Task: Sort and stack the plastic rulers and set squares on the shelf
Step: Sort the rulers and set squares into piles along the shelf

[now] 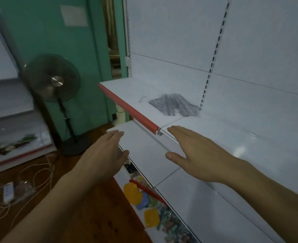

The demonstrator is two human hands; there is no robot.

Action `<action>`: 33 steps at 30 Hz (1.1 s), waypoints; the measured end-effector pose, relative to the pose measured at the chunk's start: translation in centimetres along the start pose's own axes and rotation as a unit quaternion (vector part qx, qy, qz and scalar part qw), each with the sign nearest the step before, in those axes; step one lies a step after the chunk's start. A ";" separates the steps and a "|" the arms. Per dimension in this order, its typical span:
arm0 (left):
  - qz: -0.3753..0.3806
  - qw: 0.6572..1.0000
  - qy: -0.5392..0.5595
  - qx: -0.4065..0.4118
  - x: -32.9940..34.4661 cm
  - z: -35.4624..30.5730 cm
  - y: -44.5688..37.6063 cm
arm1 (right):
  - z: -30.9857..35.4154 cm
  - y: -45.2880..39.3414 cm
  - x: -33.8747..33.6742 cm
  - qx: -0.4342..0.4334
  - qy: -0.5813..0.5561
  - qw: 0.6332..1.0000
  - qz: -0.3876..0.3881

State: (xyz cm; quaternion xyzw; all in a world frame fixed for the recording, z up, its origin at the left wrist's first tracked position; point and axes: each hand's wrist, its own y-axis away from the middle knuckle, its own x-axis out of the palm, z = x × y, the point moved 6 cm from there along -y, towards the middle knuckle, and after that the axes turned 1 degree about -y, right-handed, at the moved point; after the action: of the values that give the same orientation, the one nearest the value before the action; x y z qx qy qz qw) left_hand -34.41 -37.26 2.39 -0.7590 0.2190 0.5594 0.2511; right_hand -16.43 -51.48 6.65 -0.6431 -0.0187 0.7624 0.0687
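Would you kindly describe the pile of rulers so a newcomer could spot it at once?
Find the white shelf edged with a red strip. Toward its back, by the slotted upright, lies a fanned grey pile of rulers. It is the one large grey heap there; only a tiny pale piece lies beside it.

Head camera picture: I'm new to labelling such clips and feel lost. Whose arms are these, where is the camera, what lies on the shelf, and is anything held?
There is no machine here. The camera sits on a person's head and looks forward and down, so the two bare arms are that person's own. The left hand and the right hand reach forward with straight fingers and hold nothing. Ahead is a white shelf with a red front strip. On it, near the back wall, lies a blurred grey pile of rulers and set squares, with one small clear piece to its left. A standing fan is on the floor to the left.
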 end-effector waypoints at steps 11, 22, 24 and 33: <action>-0.002 0.998 -0.001 0.065 1.4 4.0 -17.2 | -6.9 -17.9 1.8 -0.004 -0.001 1.000 0.006; 0.041 0.995 0.012 0.089 3.6 5.6 -32.0 | -19.0 -30.7 7.0 0.225 0.015 0.974 0.032; 0.037 0.991 0.049 0.118 4.6 4.6 -34.3 | -20.2 -30.8 7.2 0.247 0.017 0.968 0.038; 0.060 0.936 0.214 0.273 8.3 -1.3 -41.2 | -22.9 -30.0 6.8 0.309 -0.084 0.947 -0.031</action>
State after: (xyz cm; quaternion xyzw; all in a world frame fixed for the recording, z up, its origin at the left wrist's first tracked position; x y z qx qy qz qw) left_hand -5.83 -6.42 0.34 -0.7484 0.4569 0.3163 0.3622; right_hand 7.41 -22.27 -0.42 -0.5232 0.1923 0.7793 0.2864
